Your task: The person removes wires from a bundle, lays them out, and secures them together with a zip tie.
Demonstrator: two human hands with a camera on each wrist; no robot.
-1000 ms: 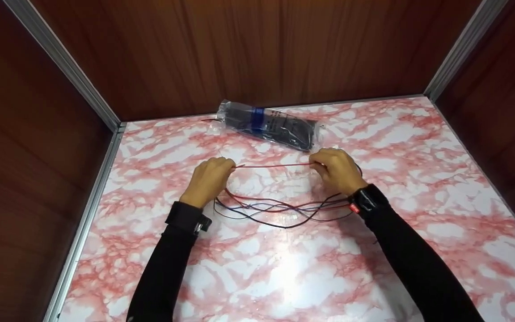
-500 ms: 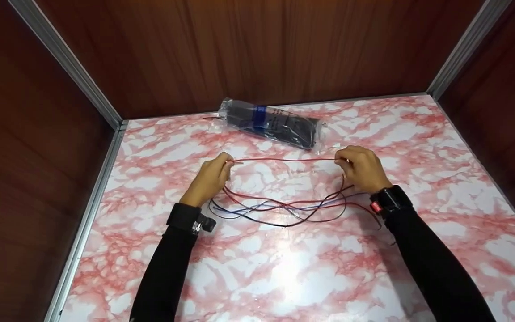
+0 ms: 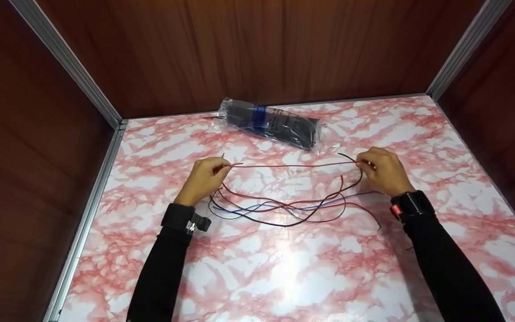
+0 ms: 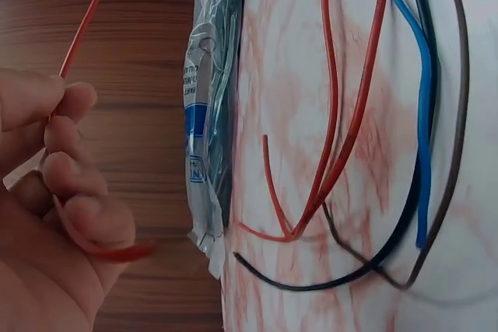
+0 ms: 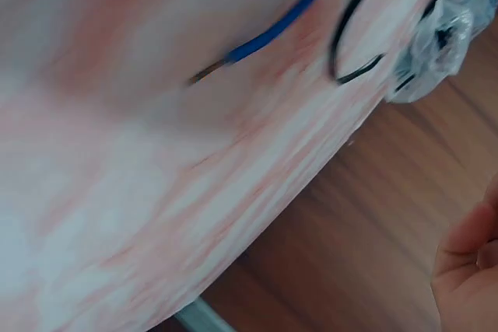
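A thin red wire [image 3: 291,166] runs nearly straight between my two hands, above the table. Its left part is pinched by my left hand [image 3: 204,179], and in the left wrist view the wire's tail passes along the curled fingers [image 4: 74,172]. My right hand [image 3: 387,172] pinches the other end between thumb and fingertips. Beneath, several loose wires lie crossed on the table: red ones, a blue wire [image 4: 424,130] and a black wire [image 3: 266,222], plus a thin dark one [image 4: 461,91]. The blue wire's end shows bare copper in the right wrist view.
Behind the hands lies a clear plastic bag [image 3: 284,127] with dark contents and a blue band. The red-and-white marbled table [image 3: 257,277] is enclosed by dark wood-grain panels [image 3: 257,49] with metal corner strips.
My right hand has moved right, drawing out a longer span of red wire. The black wire's end now shows beside it. My left hand has shifted slightly left.
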